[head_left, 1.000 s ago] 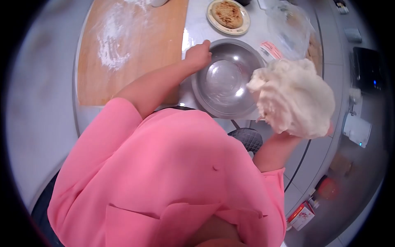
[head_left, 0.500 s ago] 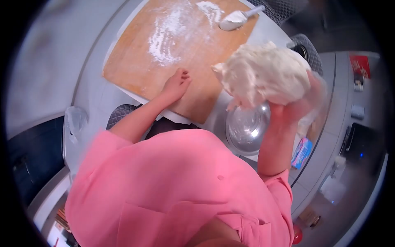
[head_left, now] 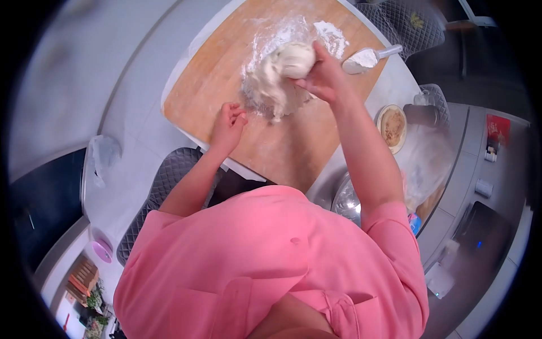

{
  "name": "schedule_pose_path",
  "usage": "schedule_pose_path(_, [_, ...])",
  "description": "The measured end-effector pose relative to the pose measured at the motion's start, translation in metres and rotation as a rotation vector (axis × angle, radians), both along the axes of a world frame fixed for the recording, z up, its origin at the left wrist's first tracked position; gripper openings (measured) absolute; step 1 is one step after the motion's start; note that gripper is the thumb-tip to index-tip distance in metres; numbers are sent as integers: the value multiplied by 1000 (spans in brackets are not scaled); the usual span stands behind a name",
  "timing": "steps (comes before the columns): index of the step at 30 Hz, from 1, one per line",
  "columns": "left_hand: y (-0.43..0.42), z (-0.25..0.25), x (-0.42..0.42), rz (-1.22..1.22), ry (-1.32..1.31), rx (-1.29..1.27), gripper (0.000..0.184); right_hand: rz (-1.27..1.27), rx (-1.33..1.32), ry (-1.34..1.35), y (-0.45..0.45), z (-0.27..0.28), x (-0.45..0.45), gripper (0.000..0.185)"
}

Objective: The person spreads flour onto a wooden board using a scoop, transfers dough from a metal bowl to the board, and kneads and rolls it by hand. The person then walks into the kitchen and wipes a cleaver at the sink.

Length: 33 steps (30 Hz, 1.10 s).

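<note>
Farthest left, well behind and outward of the left hand (head_left: 227,133), a clear plastic bag (head_left: 104,157) shows beside a quilted chair (head_left: 176,169), whose seat comes up close to the left forearm. The left hand holds nothing, its fingers loosely bent, low over the near left part of the wooden board (head_left: 195,99). From it the dough (head_left: 271,79) lies forward and to the right, just beyond the fingertips, with a strip of board in the gap.

The dough is a soft, uneven mass over the floured middle of the board. Its long axis slants: the rounded, smoother end points away and right, the ragged end drops back toward the left hand. Whether its underside fully rests on the wood I cannot tell. The right hand (head_left: 327,76) is the nearer one, at the rounded end, fingers spread wide and curved against it, so the dough lies directly to its left.

Flour (head_left: 333,38) is heaped just ahead of the right hand. To its right, a filled scoop (head_left: 361,60) lies at the board's edge, handle outward. Nearer the body, the metal bowl (head_left: 345,200) is partly hidden by the right arm; right of that forearm, a flatbread (head_left: 392,127) sits on a plate (head_left: 379,120) on the worktop (head_left: 395,82).
</note>
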<state>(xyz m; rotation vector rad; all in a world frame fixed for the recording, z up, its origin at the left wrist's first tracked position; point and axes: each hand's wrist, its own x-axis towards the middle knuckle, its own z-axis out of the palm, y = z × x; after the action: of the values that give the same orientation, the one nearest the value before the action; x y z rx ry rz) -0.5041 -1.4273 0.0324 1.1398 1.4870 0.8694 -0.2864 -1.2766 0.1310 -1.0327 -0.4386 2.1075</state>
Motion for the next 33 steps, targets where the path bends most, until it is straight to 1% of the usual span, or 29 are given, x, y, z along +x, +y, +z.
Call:
schedule_pose_path(1, [6, -13, -3, 59, -70, 30, 33, 45, -38, 19, 12, -19, -2, 53])
schedule_pose_path(2, [13, -20, -5, 121, -141, 59, 35, 36, -40, 19, 24, -22, -5, 53])
schedule_pose_path(3, [21, -11, -5, 114, -140, 55, 35, -43, -111, 95, 35, -23, -9, 60])
schedule_pose_path(4, [30, 8, -4, 102, -75, 112, 39, -123, -183, 172, 43, -23, -13, 69])
schedule_pose_path(5, [37, 19, -6, 88, -11, 169, 43, -152, -193, 160, 50, -23, -15, 76])
schedule_pose_path(6, [46, 18, -8, 79, -12, 168, 43, -162, -194, 161, 55, -26, -15, 76])
schedule_pose_path(8, [66, 16, -9, -207, 364, 435, 54, -284, -255, 236, 65, -29, -10, 69])
schedule_pose_path(9, [69, 24, -5, -215, 357, 440, 54, -294, -251, 233, 72, -46, -5, 69])
schedule_pose_path(10, [70, 38, 3, -342, 484, 598, 57, -278, -128, 264, 79, -77, 1, 68])
schedule_pose_path(11, [73, 46, 9, -469, 612, 755, 61, -273, -64, 278, 80, -79, 0, 67])
schedule_pose_path(12, [78, 42, 14, -475, 609, 762, 61, -269, -1, 293, 81, -81, -2, 67])
schedule_pose_path(14, [88, 27, 23, -574, 858, 787, 63, -488, -256, 377, 53, -27, -22, 69])
schedule_pose_path(15, [92, 30, 26, -605, 878, 753, 64, -538, -276, 303, 40, -3, -28, 70])
schedule_pose_path(17, [97, 30, 29, -627, 913, 697, 63, -585, -333, 245, 15, 15, -21, 71])
schedule_pose_path(18, [100, 30, 31, -640, 953, 641, 64, -600, -326, 236, -1, 27, -17, 69])
schedule_pose_path(19, [106, 33, 34, -651, 946, 646, 64, -621, -316, 226, -17, 38, -11, 67])
schedule_pose_path(20, [114, 39, 39, -660, 977, 555, 65, -634, -317, 224, -32, 49, -5, 67])
schedule_pose_path(21, [121, 45, 43, -671, 1004, 465, 66, -594, -145, 44, -48, 60, 0, 62])
schedule_pose_path(22, [128, 49, 46, -684, 992, 472, 66, -548, 25, -139, -58, 67, 9, 58])
schedule_pose_path(23, [135, 55, 50, -742, 1048, 477, 67, -564, 25, -147, -67, 65, 22, 58])
schedule_pose_path(24, [143, 59, 54, -798, 1108, 486, 69, -536, 38, -248, -78, 57, 36, 56])
schedule_pose_path(25, [149, 63, 59, -815, 1099, 435, 69, -507, 45, -346, -88, 52, 46, 54])
schedule_pose_path(26, [152, 66, 62, -832, 1096, 444, 69, -526, 41, -347, -99, 51, 53, 54])
schedule_pose_path(28, [158, 70, 68, -870, 1114, 352, 70, -521, -97, -443, -121, 53, 63, 47])
schedule_pose_path(29, [157, 62, 68, -804, 1165, 474, 59, -520, -94, -470, -133, 54, 66, 46])
schedule_pose_path(30, [153, 76, 63, -820, 1164, 491, 59, -542, -94, -468, -144, 56, 70, 46])
schedule_pose_path(31, [145, 102, 54, -648, 696, 345, 53, -541, -82, -514, -156, 58, 74, 45])
schedule_pose_path(32, [141, 115, 46, -472, 235, 184, 48, -544, -75, -561, -169, 59, 78, 44])
schedule_pose_path(33, [169, 84, 42, -743, 587, 297, 59, -572, -63, -619, -183, 60, 85, 41])
